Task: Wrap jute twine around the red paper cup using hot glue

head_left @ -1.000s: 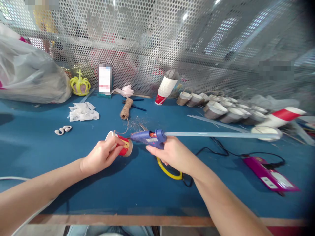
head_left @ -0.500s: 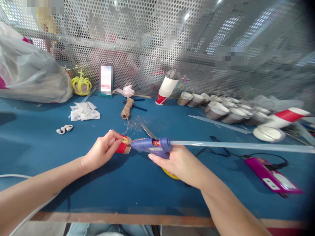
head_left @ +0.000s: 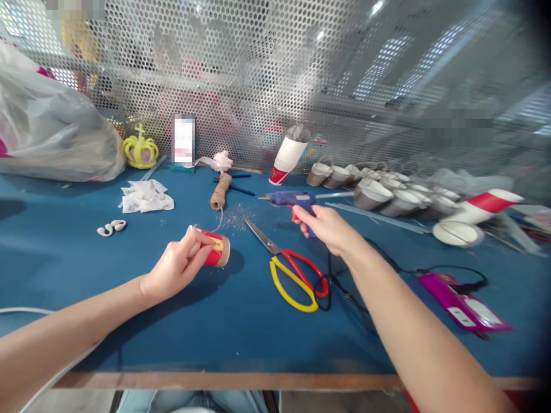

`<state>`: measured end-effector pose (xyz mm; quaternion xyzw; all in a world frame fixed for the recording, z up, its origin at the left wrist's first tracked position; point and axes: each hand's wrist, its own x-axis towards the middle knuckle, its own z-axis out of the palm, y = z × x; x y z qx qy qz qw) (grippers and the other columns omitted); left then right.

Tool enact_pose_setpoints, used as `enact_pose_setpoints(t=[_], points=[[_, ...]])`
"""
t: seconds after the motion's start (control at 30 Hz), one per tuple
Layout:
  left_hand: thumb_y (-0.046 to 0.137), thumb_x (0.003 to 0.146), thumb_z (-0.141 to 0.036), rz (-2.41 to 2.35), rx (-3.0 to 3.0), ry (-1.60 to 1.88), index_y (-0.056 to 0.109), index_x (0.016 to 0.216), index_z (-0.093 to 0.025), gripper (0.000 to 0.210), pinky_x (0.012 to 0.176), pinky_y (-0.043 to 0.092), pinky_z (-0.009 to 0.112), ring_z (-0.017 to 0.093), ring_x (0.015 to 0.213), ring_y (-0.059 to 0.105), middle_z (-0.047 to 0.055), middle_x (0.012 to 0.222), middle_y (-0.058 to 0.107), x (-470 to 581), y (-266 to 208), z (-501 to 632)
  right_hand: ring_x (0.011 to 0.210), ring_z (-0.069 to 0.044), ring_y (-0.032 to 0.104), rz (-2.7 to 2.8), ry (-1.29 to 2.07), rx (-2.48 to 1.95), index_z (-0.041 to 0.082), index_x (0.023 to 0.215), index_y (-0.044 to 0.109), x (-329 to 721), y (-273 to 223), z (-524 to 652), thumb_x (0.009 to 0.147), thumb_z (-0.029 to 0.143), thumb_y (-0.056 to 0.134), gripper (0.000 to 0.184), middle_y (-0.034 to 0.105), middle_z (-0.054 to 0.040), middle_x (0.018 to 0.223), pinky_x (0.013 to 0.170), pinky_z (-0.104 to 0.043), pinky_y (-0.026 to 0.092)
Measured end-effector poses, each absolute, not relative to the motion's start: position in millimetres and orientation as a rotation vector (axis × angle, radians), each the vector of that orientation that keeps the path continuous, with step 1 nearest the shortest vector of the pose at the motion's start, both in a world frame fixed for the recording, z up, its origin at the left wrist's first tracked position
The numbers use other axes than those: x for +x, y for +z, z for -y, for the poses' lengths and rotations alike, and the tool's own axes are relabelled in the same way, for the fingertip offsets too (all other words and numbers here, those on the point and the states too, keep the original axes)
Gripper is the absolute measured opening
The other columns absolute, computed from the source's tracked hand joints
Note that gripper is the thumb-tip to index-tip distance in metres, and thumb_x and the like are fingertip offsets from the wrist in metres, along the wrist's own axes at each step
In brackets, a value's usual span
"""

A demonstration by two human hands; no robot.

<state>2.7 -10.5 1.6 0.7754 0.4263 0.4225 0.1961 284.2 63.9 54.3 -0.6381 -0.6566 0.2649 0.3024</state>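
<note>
Left hand pinched on red paper cup, tipped sideways, left of scissors. Right hand curled round glue gun, beyond scissors, nozzle off cup. Twine band on cup's end looks done; red wall mostly bare, likely early stage. Twine roll beyond-left of scissors, strand towards cup.

Bright, even light here, with soft shadows across the blue desk, deepest beneath the left hand. Hot spots glare at the upper right, and the mesh shows a hazy, out-of-focus background. The scissors look fairly crisp! Out right, the cups soften, wide-angle distortion stretches things, and black vignetting swallows the edge.
</note>
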Motion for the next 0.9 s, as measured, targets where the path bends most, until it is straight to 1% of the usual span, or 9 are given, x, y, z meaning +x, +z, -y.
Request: enact_pose_setpoints(t=[0.13, 0.23, 0.4, 0.5, 0.57, 0.63, 0.7, 0.77, 0.9], points=[[0.040, 0.085, -0.016, -1.123, 2.284, 1.238, 0.045, 0.090, -0.017, 0.007, 0.048, 0.037, 0.016, 0.006, 0.041, 0.038, -0.011, 0.046, 0.040, 2, 1, 12, 0.037, -0.006, 0.042, 1.786, 0.608, -1.759, 0.018, 0.059, 0.046, 289, 34, -82, 0.082, 0.050, 0.042, 0.040, 0.047, 0.0002, 0.043, 0.039, -0.019, 0.033], [0.041, 0.085, -0.014, -1.075, 2.383, 1.288, 0.044, 0.090, -0.018, 0.008, 0.045, 0.035, 0.015, 0.005, 0.041, 0.038, -0.010, 0.048, 0.042, 2, 3, 13, 0.037, -0.007, 0.044, 1.845, 0.518, -1.803, 0.020, 0.049, 0.042, 288, 33, -86, 0.079, 0.049, 0.048, 0.042, 0.045, -0.0001, 0.038, 0.040, -0.022, 0.030], [0.042, 0.085, -0.012, -1.019, 2.484, 1.266, 0.045, 0.091, -0.018, 0.009, 0.045, 0.035, 0.014, 0.005, 0.043, 0.043, -0.007, 0.053, 0.048, 2, 4, 14, 0.066, -0.015, 0.057, 2.012, 0.411, -1.724, 0.017, 0.053, 0.052, 261, 53, -79, 0.077, 0.046, 0.053, 0.038, 0.061, -0.0085, 0.064, 0.056, -0.024, 0.036], [0.042, 0.085, -0.012, -0.946, 2.545, 1.223, 0.046, 0.091, -0.018, 0.009, 0.046, 0.038, 0.015, 0.006, 0.045, 0.047, -0.005, 0.057, 0.053, 2, 3, 15, 0.066, -0.015, 0.059, 2.180, 0.615, -1.617, 0.018, 0.062, 0.065, 225, 58, -65, 0.078, 0.054, 0.048, 0.043, 0.067, -0.0058, 0.068, 0.063, -0.025, 0.041], [0.042, 0.085, -0.012, -0.885, 2.597, 1.199, 0.046, 0.091, -0.017, 0.009, 0.048, 0.040, 0.016, 0.007, 0.048, 0.049, -0.002, 0.062, 0.057, 2, 1, 15, 0.081, -0.018, 0.060, 2.260, 1.070, -1.370, 0.018, 0.078, 0.070, 199, 58, -54, 0.082, 0.059, 0.035, 0.054, 0.069, -0.0059, 0.086, 0.075, -0.027, 0.042], [0.043, 0.085, -0.012, -0.818, 2.652, 1.182, 0.047, 0.091, -0.017, 0.009, 0.049, 0.041, 0.017, 0.008, 0.050, 0.051, 0.000, 0.065, 0.059, 2, -1, 16, 0.087, -0.019, 0.060, 2.242, 1.351, -1.213, 0.017, 0.077, 0.070, 178, 56, -45, 0.081, 0.062, 0.033, 0.059, 0.069, -0.0055, 0.088, 0.080, -0.028, 0.041], [0.043, 0.085, -0.013, -0.770, 2.690, 1.156, 0.047, 0.090, -0.017, 0.008, 0.050, 0.042, 0.019, 0.009, 0.052, 0.052, 0.001, 0.067, 0.059, 2, -2, 16, 0.089, -0.019, 0.060, 2.102, 1.568, -1.109, 0.017, 0.081, 0.070, 165, 56, -38, 0.081, 0.059, 0.038, 0.052, 0.069, -0.0041, 0.089, 0.081, -0.028, 0.042], [0.042, 0.085, -0.013, -0.744, 2.698, 1.133, 0.047, 0.090, -0.017, 0.008, 0.052, 0.043, 0.020, 0.009, 0.053, 0.053, 0.001, 0.068, 0.060, 2, -3, 15, 0.087, -0.016, 0.060, 1.877, 1.689, -1.045, 0.018, 0.086, 0.068, 159, 55, -35, 0.079, 0.046, 0.052, 0.033, 0.068, -0.0025, 0.090, 0.080, -0.027, 0.043], [0.042, 0.085, -0.013, -0.763, 2.598, 1.110, 0.047, 0.096, -0.017, 0.012, 0.054, 0.044, 0.019, 0.009, 0.056, 0.055, 0.001, 0.071, 0.061, 2, 0, 16, 0.076, -0.011, 0.058, 1.565, 1.640, -1.016, 0.016, 0.073, 0.067, 161, 55, -35, 0.069, 0.025, 0.066, 0.009, 0.067, -0.0006, 0.078, 0.077, -0.026, 0.042]])
